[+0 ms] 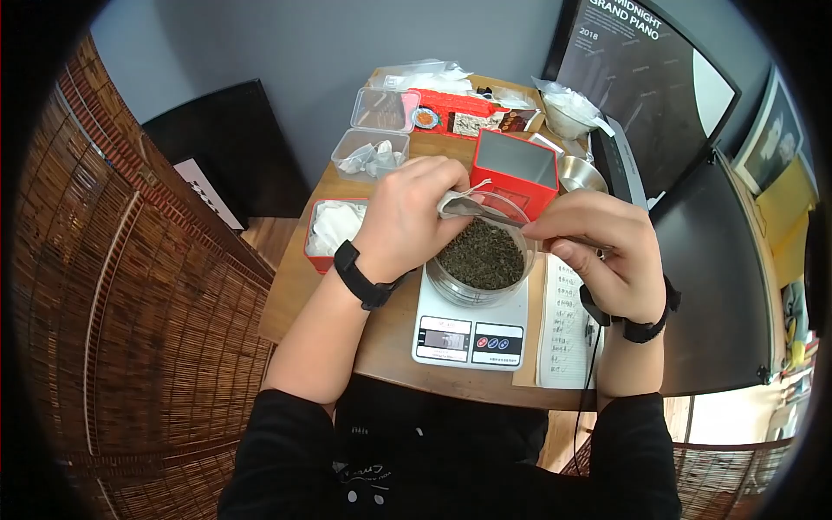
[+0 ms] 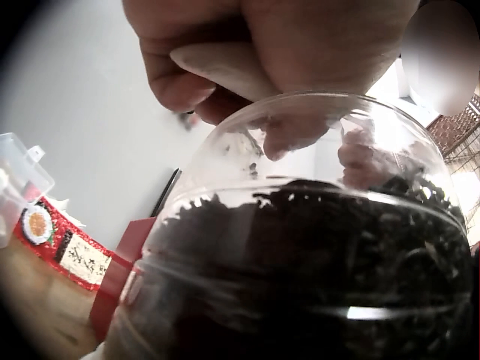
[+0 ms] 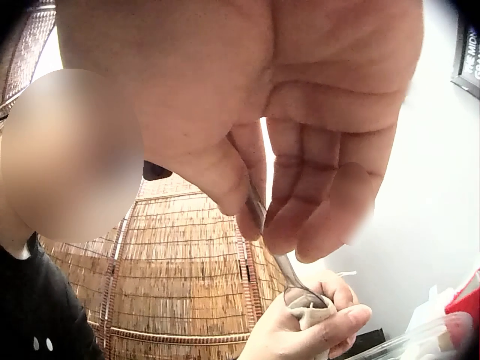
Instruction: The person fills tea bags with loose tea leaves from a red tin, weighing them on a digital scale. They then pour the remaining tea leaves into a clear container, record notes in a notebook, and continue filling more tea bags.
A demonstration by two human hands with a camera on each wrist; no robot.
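Note:
My left hand [image 1: 403,212] pinches a small white drawstring bag [image 1: 450,199] by its mouth, above a clear plastic jar [image 1: 468,297]. In the right wrist view the bag [image 3: 319,313] bulges between thumb and fingers. My right hand [image 1: 615,251] grips the handle of a metal spoon [image 3: 283,264], whose bowl dips into the bag's mouth. What the spoon carries is hidden. Dark dried tea leaves [image 1: 482,256] fill much of the jar, which stands on a white digital kitchen scale [image 1: 472,357]. Seen from the left wrist, the jar's rim lies close below the left fingers.
Behind the jar stands an open red tin [image 1: 539,184]. At the left are a red box of white bags [image 1: 336,227] and a clear lidded container [image 1: 371,156]. A notebook [image 1: 563,334] lies right of the scale, a metal bowl [image 1: 582,176] farther back. A monitor [image 1: 646,78] edges the desk.

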